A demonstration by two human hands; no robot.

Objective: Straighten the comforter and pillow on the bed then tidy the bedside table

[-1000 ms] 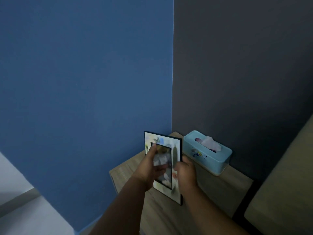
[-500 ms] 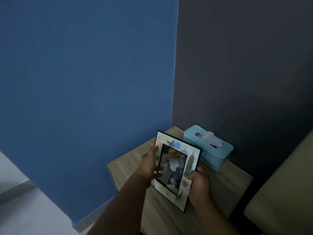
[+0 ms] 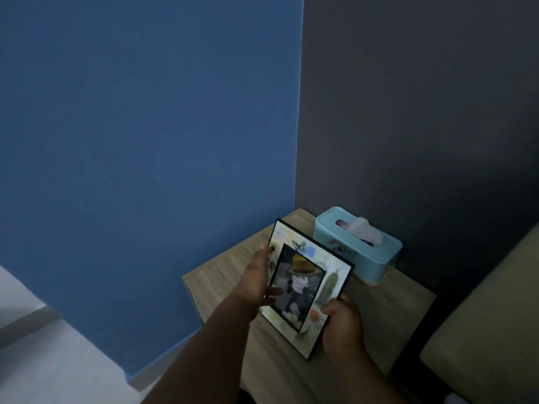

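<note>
A black-edged picture frame (image 3: 309, 287) with a pale floral border and a dark portrait at its centre stands tilted on the wooden bedside bench (image 3: 221, 275) in a dim corner, a light-blue tissue box (image 3: 361, 252) just behind it, white tissue protruding.

Photo frame (image 3: 309, 284) over bedside table (image 3: 388, 313), left hand (image 3: 255, 279) on its left edge, right hand (image 3: 344, 325) at lower right, tissue box (image 3: 357, 247) behind it.
</note>
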